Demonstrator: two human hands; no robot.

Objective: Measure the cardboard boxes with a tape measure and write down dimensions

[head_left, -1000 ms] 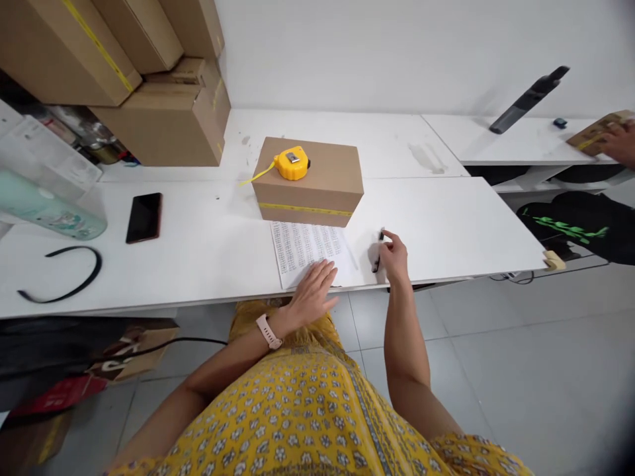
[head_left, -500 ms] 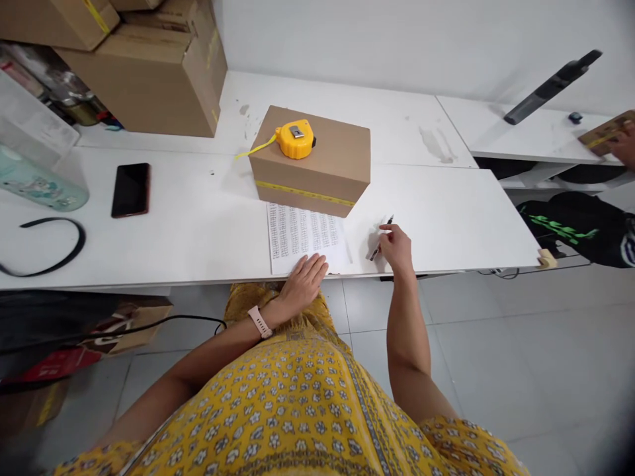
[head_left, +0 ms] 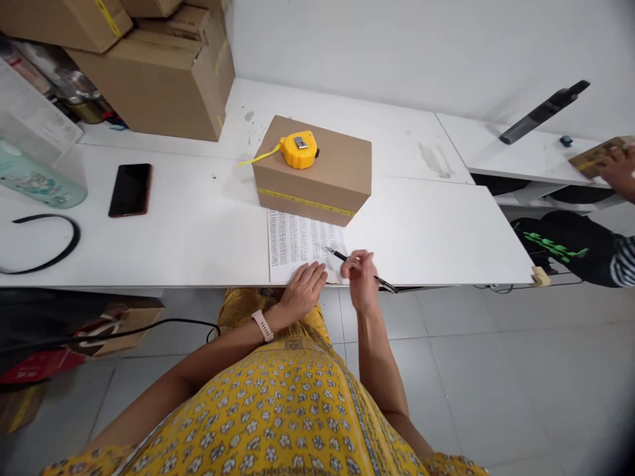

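Observation:
My left hand lies flat with fingers stretched out on the near edge of a printed sheet of paper on the white table. My right hand is closed round a black pen, whose tip points left over the sheet's right side. Just behind the sheet stands a small cardboard box with a yellow tape measure on top, its yellow tape pulled out a little to the left.
A black phone, a black band and a pale green bottle lie at the left. Large cardboard boxes are stacked at the back left. Another person's hand holds a box at the far right table.
My right hand has lifted the pen from the table at the right and brought it left over the sheet. The left hand has stayed on the paper.

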